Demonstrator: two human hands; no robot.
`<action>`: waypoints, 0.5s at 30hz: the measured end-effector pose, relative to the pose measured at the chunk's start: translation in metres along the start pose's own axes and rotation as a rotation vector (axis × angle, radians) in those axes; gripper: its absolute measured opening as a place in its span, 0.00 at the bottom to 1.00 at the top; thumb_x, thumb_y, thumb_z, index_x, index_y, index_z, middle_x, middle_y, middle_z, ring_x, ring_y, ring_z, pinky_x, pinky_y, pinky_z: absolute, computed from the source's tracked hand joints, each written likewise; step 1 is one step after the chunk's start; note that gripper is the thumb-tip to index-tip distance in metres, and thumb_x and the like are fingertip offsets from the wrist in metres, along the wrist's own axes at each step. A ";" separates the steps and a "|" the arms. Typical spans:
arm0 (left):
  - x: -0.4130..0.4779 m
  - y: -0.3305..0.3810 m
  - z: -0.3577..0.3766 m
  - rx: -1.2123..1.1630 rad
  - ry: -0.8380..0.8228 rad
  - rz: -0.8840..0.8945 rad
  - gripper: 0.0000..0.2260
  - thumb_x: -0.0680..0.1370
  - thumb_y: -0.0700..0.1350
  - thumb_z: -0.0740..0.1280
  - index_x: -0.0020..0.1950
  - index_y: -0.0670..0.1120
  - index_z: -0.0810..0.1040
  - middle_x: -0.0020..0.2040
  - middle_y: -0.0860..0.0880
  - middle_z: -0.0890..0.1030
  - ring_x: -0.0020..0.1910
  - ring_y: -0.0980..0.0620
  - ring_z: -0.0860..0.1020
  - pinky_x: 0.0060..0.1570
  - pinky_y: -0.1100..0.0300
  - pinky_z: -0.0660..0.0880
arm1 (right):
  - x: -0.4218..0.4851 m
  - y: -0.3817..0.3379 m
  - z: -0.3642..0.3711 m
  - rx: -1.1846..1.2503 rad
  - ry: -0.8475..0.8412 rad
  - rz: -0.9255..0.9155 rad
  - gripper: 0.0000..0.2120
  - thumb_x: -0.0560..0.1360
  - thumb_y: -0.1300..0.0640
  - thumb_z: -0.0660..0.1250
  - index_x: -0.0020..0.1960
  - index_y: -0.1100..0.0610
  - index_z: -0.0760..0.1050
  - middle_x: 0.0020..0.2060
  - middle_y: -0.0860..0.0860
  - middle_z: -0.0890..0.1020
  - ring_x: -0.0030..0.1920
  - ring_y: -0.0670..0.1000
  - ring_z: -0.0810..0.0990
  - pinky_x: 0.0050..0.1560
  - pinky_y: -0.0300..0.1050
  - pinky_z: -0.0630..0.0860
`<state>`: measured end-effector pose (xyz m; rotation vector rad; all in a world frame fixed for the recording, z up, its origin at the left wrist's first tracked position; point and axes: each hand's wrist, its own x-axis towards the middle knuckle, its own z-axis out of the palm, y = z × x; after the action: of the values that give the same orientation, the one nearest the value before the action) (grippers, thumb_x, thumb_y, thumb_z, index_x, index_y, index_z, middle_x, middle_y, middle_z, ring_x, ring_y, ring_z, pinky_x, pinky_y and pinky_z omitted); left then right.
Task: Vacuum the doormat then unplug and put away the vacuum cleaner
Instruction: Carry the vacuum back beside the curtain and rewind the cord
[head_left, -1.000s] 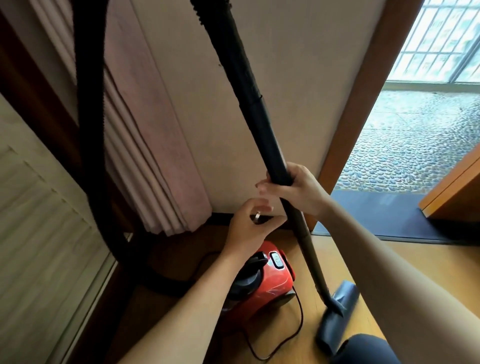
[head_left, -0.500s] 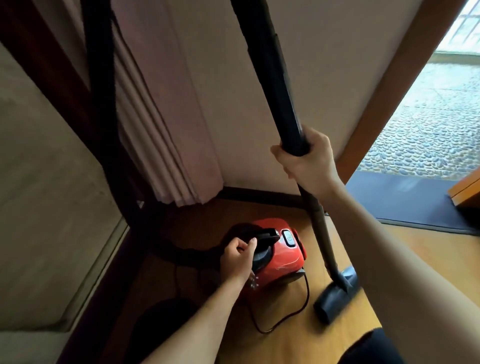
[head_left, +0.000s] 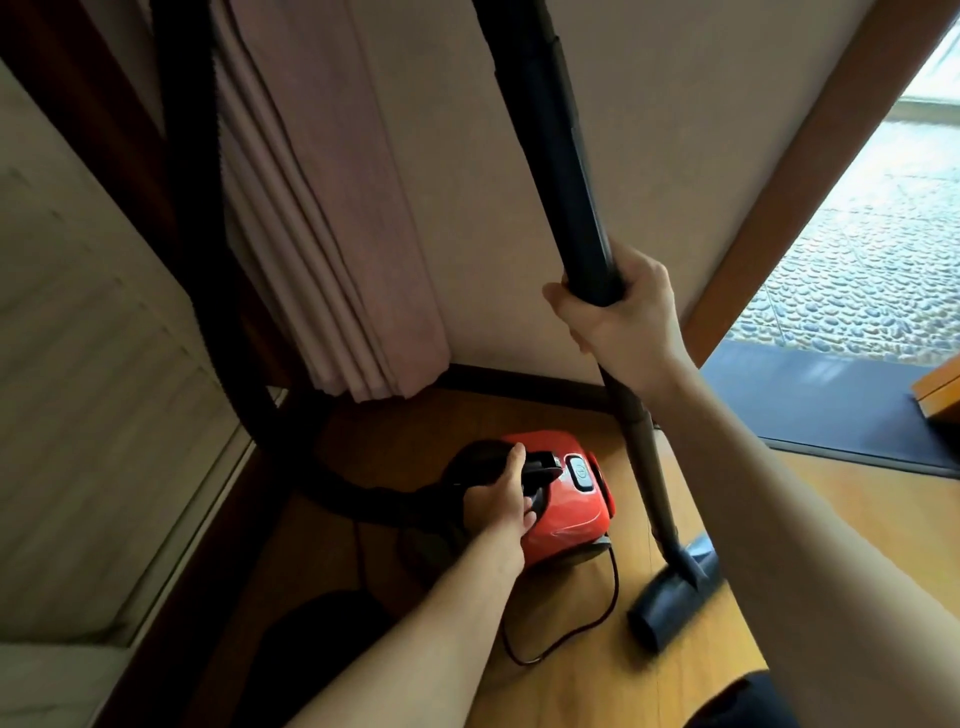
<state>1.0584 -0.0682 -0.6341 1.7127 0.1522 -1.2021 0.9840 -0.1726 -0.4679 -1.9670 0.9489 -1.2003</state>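
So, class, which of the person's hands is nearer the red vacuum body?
Left. The left hand is on the red vacuum body, gripping its black handle. The right hand is above it, apart, gripping the wand.

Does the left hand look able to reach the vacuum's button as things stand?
Probably yes: the left hand grips the handle right beside the button, and nothing lies between them.
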 end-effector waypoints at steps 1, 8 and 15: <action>-0.003 0.001 0.004 -0.133 -0.032 -0.038 0.18 0.74 0.55 0.74 0.51 0.42 0.75 0.46 0.46 0.80 0.46 0.48 0.81 0.48 0.52 0.82 | 0.000 0.001 -0.001 0.005 0.004 0.004 0.11 0.73 0.58 0.75 0.45 0.63 0.75 0.38 0.65 0.79 0.33 0.64 0.78 0.33 0.60 0.77; -0.010 -0.002 0.025 -0.511 0.012 0.035 0.33 0.70 0.46 0.79 0.70 0.43 0.67 0.60 0.45 0.74 0.56 0.48 0.74 0.52 0.55 0.80 | -0.006 0.005 -0.009 0.044 -0.013 -0.003 0.15 0.73 0.59 0.74 0.45 0.69 0.72 0.37 0.69 0.76 0.32 0.69 0.75 0.29 0.59 0.74; -0.007 -0.011 0.029 -0.554 0.077 0.140 0.41 0.65 0.48 0.81 0.73 0.41 0.65 0.67 0.43 0.74 0.61 0.46 0.77 0.61 0.49 0.78 | -0.008 0.001 -0.012 0.039 -0.005 -0.004 0.14 0.74 0.63 0.74 0.43 0.70 0.71 0.31 0.66 0.76 0.26 0.62 0.75 0.28 0.58 0.74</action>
<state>1.0297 -0.0826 -0.6364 1.2578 0.3691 -0.8849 0.9704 -0.1679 -0.4679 -1.9419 0.9125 -1.2065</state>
